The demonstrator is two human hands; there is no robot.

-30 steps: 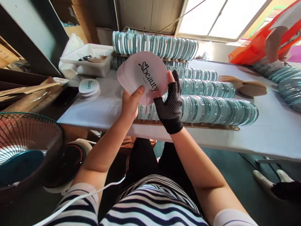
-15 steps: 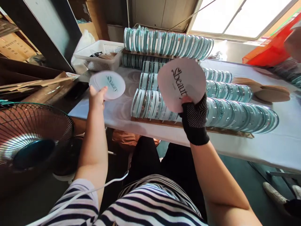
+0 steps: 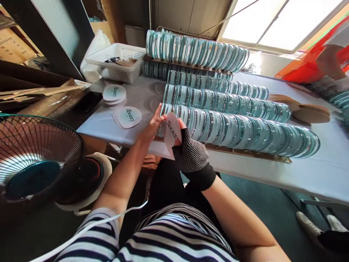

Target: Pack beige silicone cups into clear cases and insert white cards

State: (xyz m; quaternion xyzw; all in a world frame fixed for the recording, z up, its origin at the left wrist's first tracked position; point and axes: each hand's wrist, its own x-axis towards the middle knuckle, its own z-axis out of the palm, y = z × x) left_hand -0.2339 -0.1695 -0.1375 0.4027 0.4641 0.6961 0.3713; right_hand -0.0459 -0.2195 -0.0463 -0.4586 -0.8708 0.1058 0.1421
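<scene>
My right hand (image 3: 189,149), in a dark dotted fingerless glove, pinches a white card (image 3: 171,133) printed "beauty". The card is tilted and seen nearly from its edge. Beside it, my bare left hand (image 3: 155,125) has its fingers stretched out at the left end of the front row of round glass discs (image 3: 229,127). Whether its fingertips touch the end disc or the card is hard to make out. Left of that hand, printed round cards lie on the table in a rear pile (image 3: 113,94) and a front pile (image 3: 129,117).
Further rows of glass discs (image 3: 196,51) stand on edge behind. A white perforated basket (image 3: 117,69) sits at the back left, brown oval pieces (image 3: 311,113) at the right. A fan (image 3: 38,160) stands at lower left. Another person's arm (image 3: 328,60) shows at far right.
My left hand has let go of its cards, which now lie on the table, and moved right to the front row. My right hand has come lower and left with its card.
</scene>
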